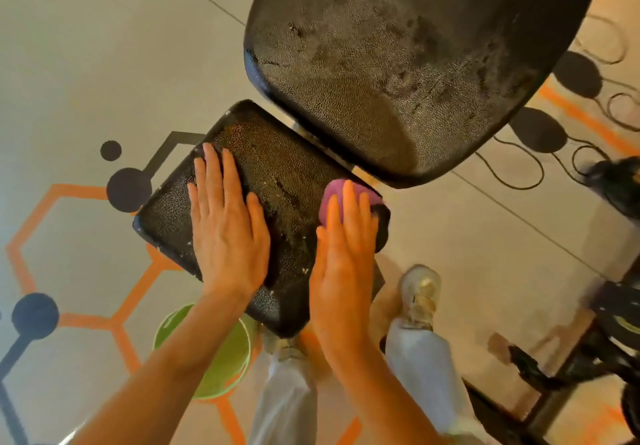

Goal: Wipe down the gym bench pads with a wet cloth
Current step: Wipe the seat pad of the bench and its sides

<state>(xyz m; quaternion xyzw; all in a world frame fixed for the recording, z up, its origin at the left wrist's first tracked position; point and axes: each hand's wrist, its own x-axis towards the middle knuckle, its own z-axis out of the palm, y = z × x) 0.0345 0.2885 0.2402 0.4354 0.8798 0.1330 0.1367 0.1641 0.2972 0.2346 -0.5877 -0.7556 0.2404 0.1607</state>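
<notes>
A: Cloth (334, 199), pink, bunched, sits at the right edge of the seat pad (277, 181), mostly hidden under the right hand (341, 254).
B: Grip state on the right?
A: Right fingers straight, spread a little, pressing flat on top of the cloth. Not curled round it. Fingertips point away from the person, toward the back pad (415, 57).
B: Left hand (227, 233)?
A: Flat too, palm down on the seat pad's left half, fingers straight and slightly apart, holding nothing. The two hands are apart, bare pad between them.
B: Pad surface?
A: Black, pebbled texture, pale specks and chipped spots along the rim. A darker streak in the middle between the hands. Back pad is larger, also black, set just beyond the seat pad with a narrow gap, metal showing in the gap. It has greyish blotchy patches over much of its face.
B: Around it?
A: Green bucket (214, 354) on the floor (76, 64) below the left forearm, partly tucked under the seat pad's near corner. Light trousers and a pale shoe (420, 292) below the right hand. Floor is grey with orange hexagon lines and black dots. Dark equipment frame (568, 372) at the right edge, blurred.
</notes>
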